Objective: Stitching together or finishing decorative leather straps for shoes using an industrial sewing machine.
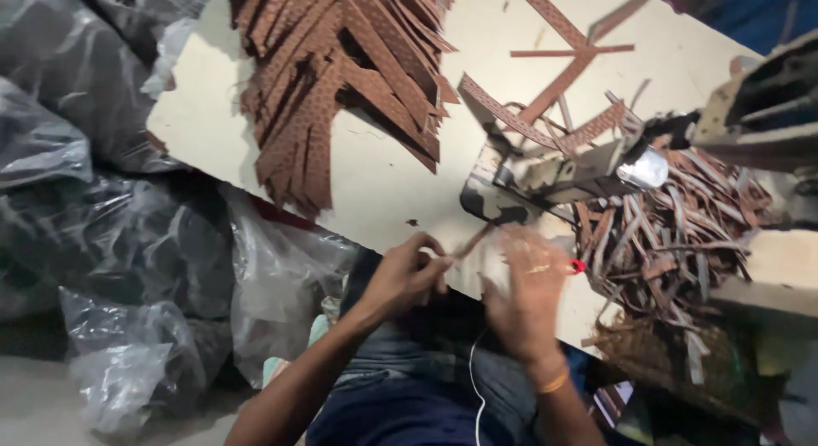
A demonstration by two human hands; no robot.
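Nearest the lens, over the lap in dark blue cloth: left hand (407,274) pinched closed on the near end of a narrow brown perforated leather strip (471,240), fingers curled around it at the edge of the pale cream surface (383,186). Just beside it, right hand (527,286), blurred with motion, fingers spread rather than clenched; whether touching the strip's far end, impossible to tell. Small red object (578,265) at that hand's outer edge, kind unclear.

Likely trouble close in: strip slipping from the pinch, since held only at one tip and overhanging the surface edge toward the clear plastic bags (281,267) below. A thin white cord (474,386) hanging over the lap could snag a wrist.

Further out, grey metal machine block (545,178) with strips draped over it; fingers straying near its working parts would risk a nip. To its right, tangled heap of brown offcut strips (673,233), loose enough to slide off and mix with good pieces.

Farthest, fanned stack of brown perforated strips (341,80), overhanging the surface edge on the left, prone to toppling if nudged.
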